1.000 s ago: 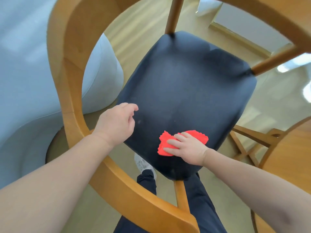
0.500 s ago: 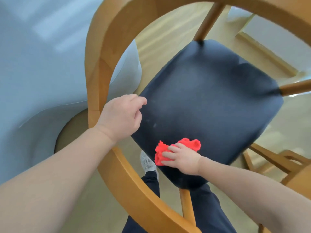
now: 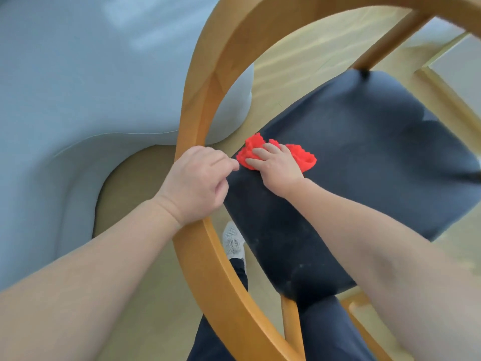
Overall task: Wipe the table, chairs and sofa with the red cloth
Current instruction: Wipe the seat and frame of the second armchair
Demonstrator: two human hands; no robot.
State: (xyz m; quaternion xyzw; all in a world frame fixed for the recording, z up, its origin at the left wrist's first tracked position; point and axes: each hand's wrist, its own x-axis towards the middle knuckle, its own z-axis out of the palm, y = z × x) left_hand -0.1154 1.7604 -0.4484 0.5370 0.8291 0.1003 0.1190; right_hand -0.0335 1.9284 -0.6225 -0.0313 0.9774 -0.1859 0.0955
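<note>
Bare forearms (image 3: 91,282). Dark navy trousers (image 3: 330,332) below the right hand (image 3: 277,165); pale grey mesh lace-up sneaker (image 3: 233,242) below the left hand (image 3: 197,183).

Domestic living or dining room. A curved, pale blue-grey upholstered sofa (image 3: 78,87) stands on a light wood-plank floor (image 3: 283,61), just beside a wooden chair (image 3: 221,282) with a bent round back rail (image 3: 199,105) and a dark padded seat (image 3: 364,165). Bands of light fall across the boards.

A pale yellowish wooden plank floor (image 3: 145,295) spreads below. A light grey lace-up mesh sneaker (image 3: 233,242) stands on it, under dark navy trousers (image 3: 330,334). At upper right, a tan wooden skirting strip (image 3: 442,97) edges the floor.
</note>
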